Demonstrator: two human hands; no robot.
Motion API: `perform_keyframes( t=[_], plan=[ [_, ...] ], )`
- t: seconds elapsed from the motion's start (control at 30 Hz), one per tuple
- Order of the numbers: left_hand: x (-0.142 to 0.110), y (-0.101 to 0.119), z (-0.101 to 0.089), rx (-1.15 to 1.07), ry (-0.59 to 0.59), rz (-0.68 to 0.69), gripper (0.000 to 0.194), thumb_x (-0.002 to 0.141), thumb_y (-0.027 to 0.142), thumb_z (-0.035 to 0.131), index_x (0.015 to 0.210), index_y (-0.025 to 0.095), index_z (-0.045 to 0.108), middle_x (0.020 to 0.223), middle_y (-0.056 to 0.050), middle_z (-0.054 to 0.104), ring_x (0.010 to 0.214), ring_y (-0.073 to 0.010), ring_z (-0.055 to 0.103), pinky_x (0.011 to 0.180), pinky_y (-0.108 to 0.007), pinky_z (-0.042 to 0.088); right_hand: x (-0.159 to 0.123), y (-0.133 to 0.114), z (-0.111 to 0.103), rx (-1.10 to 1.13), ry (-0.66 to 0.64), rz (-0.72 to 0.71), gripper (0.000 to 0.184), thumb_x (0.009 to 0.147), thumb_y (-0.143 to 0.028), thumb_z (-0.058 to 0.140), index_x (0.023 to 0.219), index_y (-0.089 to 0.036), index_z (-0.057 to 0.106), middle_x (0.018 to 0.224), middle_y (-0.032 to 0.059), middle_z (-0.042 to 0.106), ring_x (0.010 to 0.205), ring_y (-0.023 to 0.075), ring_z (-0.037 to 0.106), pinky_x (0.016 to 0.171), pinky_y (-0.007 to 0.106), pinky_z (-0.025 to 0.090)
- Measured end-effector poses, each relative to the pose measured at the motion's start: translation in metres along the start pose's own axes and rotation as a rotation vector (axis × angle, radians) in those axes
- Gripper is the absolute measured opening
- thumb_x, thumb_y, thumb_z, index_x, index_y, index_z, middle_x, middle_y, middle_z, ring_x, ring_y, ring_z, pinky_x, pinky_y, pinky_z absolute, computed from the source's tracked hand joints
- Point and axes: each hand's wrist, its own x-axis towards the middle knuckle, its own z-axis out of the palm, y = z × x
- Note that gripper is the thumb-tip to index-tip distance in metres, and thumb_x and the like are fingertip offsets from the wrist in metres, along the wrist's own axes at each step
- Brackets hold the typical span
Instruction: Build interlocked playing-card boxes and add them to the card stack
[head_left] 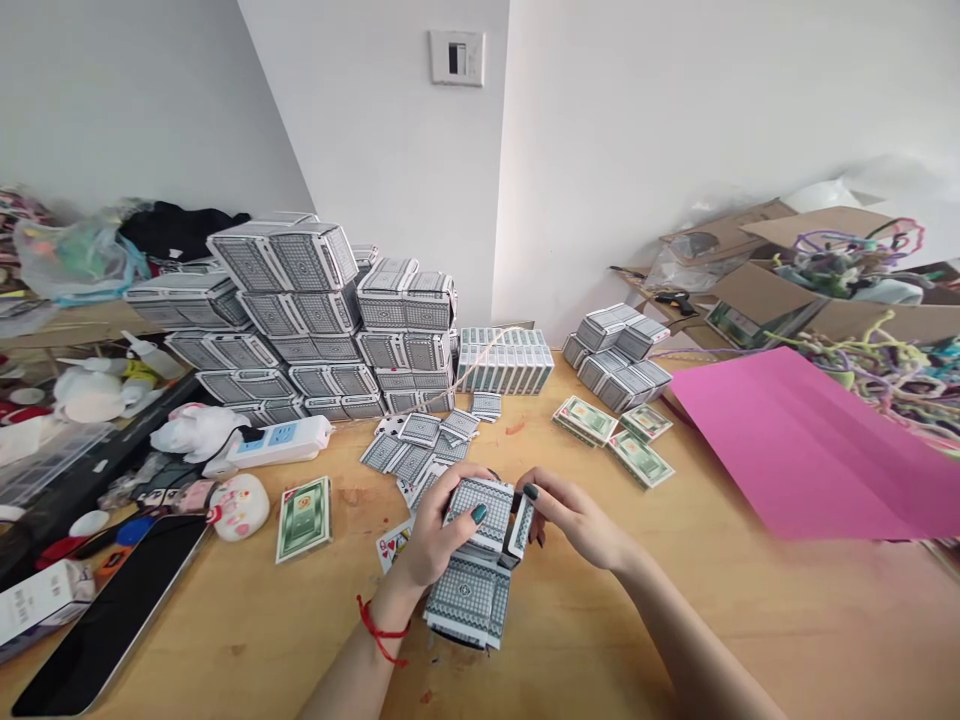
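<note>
My left hand [435,535] is closed around a block built of grey-patterned playing cards [472,575], thumb pressed on its top face. My right hand [574,520] pinches a folded card piece [521,525] at the block's right side. A red string circles my left wrist. Loose face-down cards [416,450] lie just beyond my hands, and a queen of hearts card [394,545] peeks out under my left hand. A green card box [304,517] lies flat to the left.
A tall stack of card-built blocks [300,320] fills the back left, a row of decks [506,360] stands by the wall, more blocks [619,355] and green boxes [607,430] lie at the back right. Pink paper [810,445], cardboard boxes [757,290], a power strip [277,445] and a dark tablet [112,620] surround the wooden table [750,620].
</note>
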Motion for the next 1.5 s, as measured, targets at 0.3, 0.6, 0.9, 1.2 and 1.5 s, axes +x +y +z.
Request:
perform_keyframes(
  t=[0.3, 0.6, 0.9, 1.2, 1.5],
  plan=[
    [-0.0001, -0.0013, 0.0008, -0.021, 0.010, 0.004, 0.032, 0.075, 0.023, 0.048, 0.106, 0.019, 0.054, 0.107, -0.006, 0.055, 0.095, -0.0221, 0.051, 0.086, -0.033, 0.038, 0.0009, 0.0027, -0.0013, 0.014, -0.004, 0.021, 0.038, 0.085, -0.053, 0.041, 0.086, -0.016, 0.049, 0.066, 0.0002, 0.054, 0.057, 0.0121, 0.054, 0.055, 0.026, 0.047],
    [-0.0006, -0.0025, 0.0020, 0.002, -0.001, 0.023, 0.031, 0.076, 0.023, 0.045, 0.106, 0.020, 0.054, 0.100, -0.006, 0.054, 0.088, -0.0211, 0.051, 0.083, -0.032, 0.039, 0.0011, 0.0011, -0.0013, 0.041, -0.025, 0.018, 0.042, 0.082, -0.057, 0.041, 0.087, -0.016, 0.049, 0.067, 0.0001, 0.053, 0.057, 0.0121, 0.054, 0.055, 0.027, 0.047],
    [-0.0006, -0.0039, 0.0005, -0.012, -0.007, 0.033, 0.033, 0.073, 0.022, 0.046, 0.105, 0.018, 0.055, 0.107, -0.007, 0.055, 0.096, -0.0234, 0.050, 0.087, -0.034, 0.038, 0.0001, 0.0022, -0.0048, 0.055, -0.049, 0.030, 0.039, 0.084, -0.054, 0.041, 0.088, -0.016, 0.048, 0.068, -0.0005, 0.052, 0.057, 0.0118, 0.054, 0.056, 0.027, 0.046],
    [-0.0002, -0.0024, 0.0017, -0.010, -0.019, 0.052, 0.030, 0.074, 0.020, 0.046, 0.103, 0.018, 0.055, 0.107, -0.006, 0.055, 0.099, -0.0230, 0.050, 0.088, -0.034, 0.037, 0.0013, 0.0030, -0.0011, 0.069, -0.045, 0.018, 0.038, 0.084, -0.054, 0.041, 0.087, -0.016, 0.047, 0.067, -0.0009, 0.050, 0.056, 0.0114, 0.052, 0.054, 0.026, 0.046],
    [-0.0002, -0.0004, 0.0023, -0.011, -0.010, 0.026, 0.025, 0.076, 0.022, 0.047, 0.099, 0.019, 0.056, 0.094, -0.005, 0.057, 0.087, -0.0205, 0.052, 0.083, -0.033, 0.039, 0.0027, 0.0083, -0.0001, -0.029, 0.000, 0.017, 0.039, 0.084, -0.056, 0.039, 0.084, -0.017, 0.047, 0.063, -0.0013, 0.052, 0.053, 0.0118, 0.053, 0.051, 0.025, 0.046]
  ],
)
